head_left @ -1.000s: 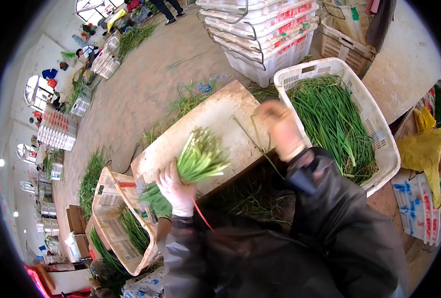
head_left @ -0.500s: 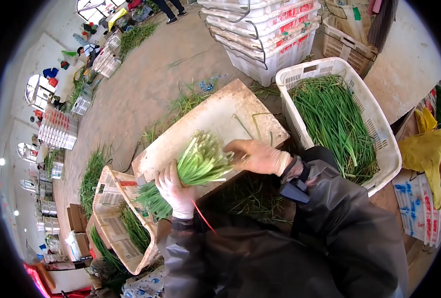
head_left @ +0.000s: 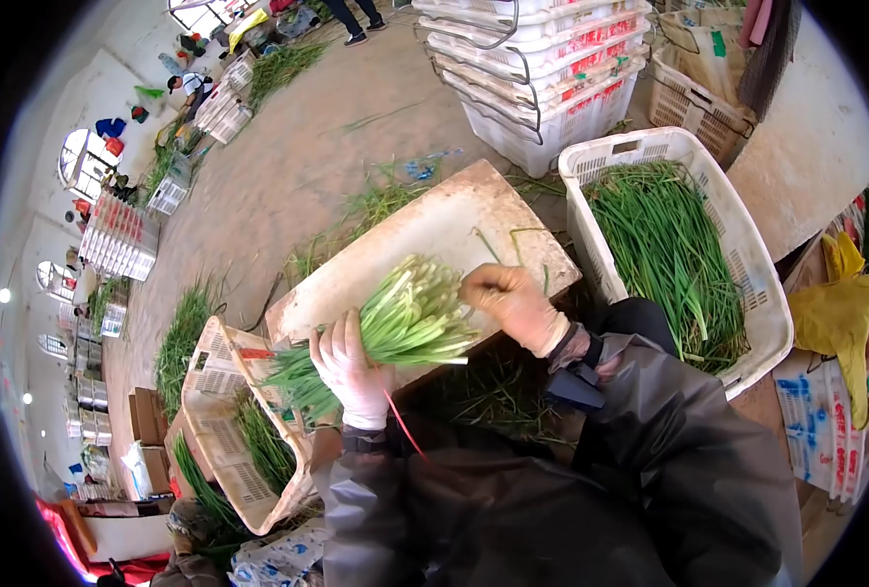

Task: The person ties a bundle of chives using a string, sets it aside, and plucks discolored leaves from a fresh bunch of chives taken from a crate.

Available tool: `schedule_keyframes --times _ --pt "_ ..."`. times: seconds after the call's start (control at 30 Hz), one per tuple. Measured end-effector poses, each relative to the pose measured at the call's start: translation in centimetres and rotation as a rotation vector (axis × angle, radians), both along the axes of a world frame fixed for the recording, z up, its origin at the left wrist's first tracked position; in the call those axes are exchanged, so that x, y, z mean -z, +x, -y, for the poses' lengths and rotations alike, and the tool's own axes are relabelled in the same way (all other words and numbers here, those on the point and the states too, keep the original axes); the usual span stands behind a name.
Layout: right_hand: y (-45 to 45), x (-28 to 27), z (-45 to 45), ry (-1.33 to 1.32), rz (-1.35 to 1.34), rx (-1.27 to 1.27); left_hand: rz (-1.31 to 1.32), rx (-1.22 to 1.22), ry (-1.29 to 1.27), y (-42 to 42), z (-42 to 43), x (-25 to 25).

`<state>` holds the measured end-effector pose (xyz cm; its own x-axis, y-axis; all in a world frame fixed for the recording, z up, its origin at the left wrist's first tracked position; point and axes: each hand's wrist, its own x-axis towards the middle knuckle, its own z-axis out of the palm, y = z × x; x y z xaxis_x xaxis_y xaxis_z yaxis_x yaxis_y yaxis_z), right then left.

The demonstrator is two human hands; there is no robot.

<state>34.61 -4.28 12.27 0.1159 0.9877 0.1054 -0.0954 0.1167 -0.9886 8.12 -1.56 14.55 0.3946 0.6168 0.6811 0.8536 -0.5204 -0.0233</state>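
Note:
My gloved left hand (head_left: 353, 364) is wrapped round a bunch of garlic chives (head_left: 417, 311), with the pale cut ends pointing up and right. The green leaves trail out below this hand towards the lower left. A thin red strip (head_left: 403, 423) hangs down beside my left wrist. At the stem ends, my gloved right hand (head_left: 519, 305) has its fingers curled in; whatever they pinch is too small to make out. Under both hands lies a pale, dirt-stained board (head_left: 346, 262) with a few loose leaves on it.
A white crate (head_left: 605, 256) full of chives stands on the right. At lower left, a tilted crate (head_left: 221, 430) holds more chives. Stacked white crates (head_left: 542, 103) rise behind the board. Leaf scraps litter the floor (head_left: 288, 176), and a person (head_left: 192, 90) is far off at upper left.
My right hand has shifted slightly right and its fingers have curled in more. The bunch of garlic chives is turned a little, its stem ends more spread. The whole view has shifted slightly.

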Motion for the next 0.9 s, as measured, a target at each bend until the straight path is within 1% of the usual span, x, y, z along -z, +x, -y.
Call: schedule_keyframes --times 0.07,0.17,0.2,0.3,0.33,0.43,0.47,0.53,0.57,0.6,0.63,0.7,0.77,0.83,0.87,0.9 --pt "1.2 -0.2 -0.5 -0.022 -0.127 0.088 -0.032 -0.016 0.011 -0.7 -0.3 0.2" --pt "4.5 1.0 -1.6 -0.08 -0.079 0.195 -0.045 -0.03 0.02 -1.3 -0.5 0.5" --pt "5.1 0.5 -1.4 0.007 0.465 0.275 -0.044 -0.033 0.022 -1.4 -0.5 0.5" --pt "4.1 0.3 -0.2 -0.011 0.858 0.139 -0.037 -0.046 0.03 -1.3 -0.5 0.5" --pt "3.6 0.6 -0.2 -0.04 0.641 -0.007 -0.02 -0.04 0.033 -1.1 -0.3 0.3" --pt "2.8 0.4 0.0 -0.1 0.429 -0.297 0.026 -0.019 0.043 -0.1 -0.2 -0.1" --pt "2.4 1.3 -0.3 -0.096 0.435 -0.419 0.029 -0.011 0.044 -0.1 -0.2 0.0" --pt "1.1 0.7 0.1 -0.021 0.237 -0.471 0.009 -0.015 0.03 -0.5 -0.2 0.2" --pt "0.4 0.3 0.3 0.017 0.14 -0.503 -0.048 -0.026 0.028 -0.7 -0.1 0.1" --pt "0.1 0.1 0.4 0.018 0.13 -0.443 -0.038 -0.029 0.032 -0.6 -0.1 0.1" --pt "0.3 -1.9 0.9 -0.022 0.224 -0.4 -0.031 -0.038 0.037 -0.5 -0.2 0.0" --pt "1.5 -1.7 0.4 -0.018 0.271 -0.308 -0.002 -0.046 0.048 -0.5 -0.2 -0.5" --pt "2.3 -2.5 0.5 -0.201 -0.083 -0.197 0.016 -0.046 0.055 -0.6 -0.3 -0.6" --pt "3.2 -2.4 -0.2 -0.214 -0.079 -0.053 0.043 -0.053 0.047 -0.7 -0.4 -0.8" --pt "3.5 -1.8 -0.5 -0.222 0.008 0.011 0.063 -0.057 0.052 -0.7 -0.5 -0.9" --pt "4.3 0.7 -1.3 -0.114 0.284 0.097 0.083 -0.056 0.054 -0.7 -0.6 -1.0"
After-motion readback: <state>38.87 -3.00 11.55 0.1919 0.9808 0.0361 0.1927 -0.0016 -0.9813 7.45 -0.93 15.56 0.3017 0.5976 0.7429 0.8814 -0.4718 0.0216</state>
